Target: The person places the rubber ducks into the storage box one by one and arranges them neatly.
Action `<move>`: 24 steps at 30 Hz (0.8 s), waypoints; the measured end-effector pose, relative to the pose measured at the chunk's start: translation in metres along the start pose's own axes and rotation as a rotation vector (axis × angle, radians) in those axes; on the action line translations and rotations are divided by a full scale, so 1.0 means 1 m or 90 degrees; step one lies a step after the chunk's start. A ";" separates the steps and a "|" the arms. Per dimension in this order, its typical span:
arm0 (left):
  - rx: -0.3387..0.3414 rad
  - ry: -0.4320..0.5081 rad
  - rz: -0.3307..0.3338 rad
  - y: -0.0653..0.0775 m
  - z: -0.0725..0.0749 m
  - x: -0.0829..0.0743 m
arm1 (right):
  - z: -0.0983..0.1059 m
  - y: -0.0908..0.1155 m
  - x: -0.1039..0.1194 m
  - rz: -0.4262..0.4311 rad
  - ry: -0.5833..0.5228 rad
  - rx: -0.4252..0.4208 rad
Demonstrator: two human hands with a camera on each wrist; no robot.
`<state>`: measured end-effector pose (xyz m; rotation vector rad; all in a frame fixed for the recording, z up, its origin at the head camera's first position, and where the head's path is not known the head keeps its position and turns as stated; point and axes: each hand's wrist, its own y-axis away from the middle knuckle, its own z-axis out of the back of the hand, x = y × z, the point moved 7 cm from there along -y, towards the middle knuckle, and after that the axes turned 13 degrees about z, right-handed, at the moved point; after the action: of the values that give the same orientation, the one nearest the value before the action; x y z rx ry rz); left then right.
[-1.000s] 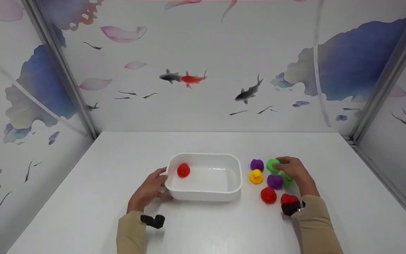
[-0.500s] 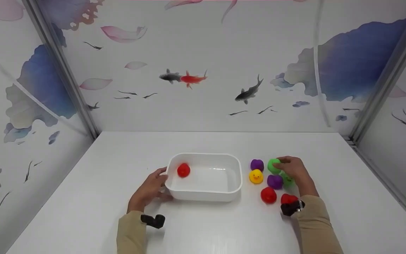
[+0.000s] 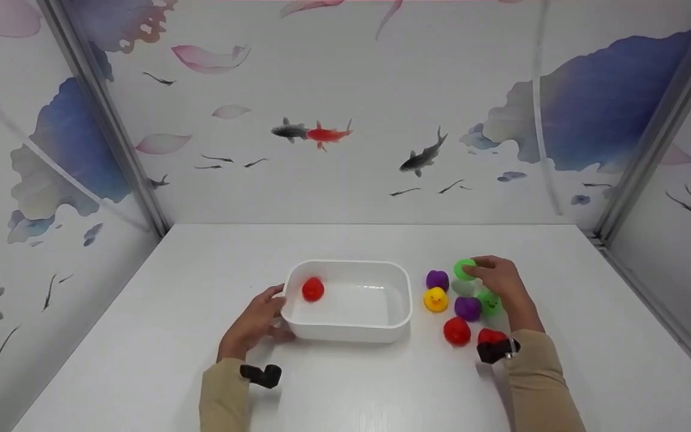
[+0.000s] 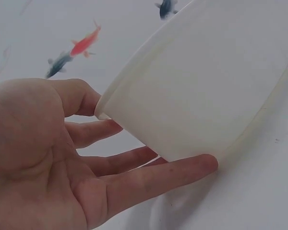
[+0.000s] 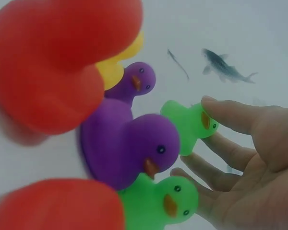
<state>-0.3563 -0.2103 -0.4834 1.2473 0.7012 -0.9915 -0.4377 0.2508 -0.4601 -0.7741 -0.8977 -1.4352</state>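
Note:
My right hand [image 3: 501, 278] pinches a green rubber duck [image 3: 464, 269] between thumb and fingers, slightly above the table, with a faint shadow below it. In the right wrist view the thumb covers part of this duck's head. My left hand [image 3: 257, 321] holds the left end of a white plastic box [image 3: 345, 333], its digits spread on the rim and outer wall in the left wrist view. Inside the box, at its left, lies a red rubber duck [image 3: 313, 289].
Right of the box sit a yellow duck [image 3: 435, 299], purple ducks [image 3: 437, 280], a second green duck [image 3: 489, 302] and red ducks [image 3: 457, 331], closely grouped. Painted panels [image 3: 345, 180] wall in the white table [image 3: 345, 390].
The green duck in my right hand has risen off the table and moved slightly away from me. My left hand and the box stay where they were.

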 end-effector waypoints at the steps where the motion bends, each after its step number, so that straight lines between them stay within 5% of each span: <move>1: -0.002 -0.002 0.000 0.000 0.000 0.000 | -0.001 0.001 0.003 0.004 -0.003 0.000; 12: 0.011 0.012 -0.014 -0.005 0.002 0.001 | -0.009 0.011 0.036 0.072 -0.055 -0.005; 24: 0.013 0.032 -0.008 -0.008 0.003 0.003 | -0.030 0.013 0.053 0.060 -0.020 0.020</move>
<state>-0.3625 -0.2141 -0.4885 1.2913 0.7405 -0.9819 -0.4266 0.1995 -0.4267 -0.8069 -0.8945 -1.3270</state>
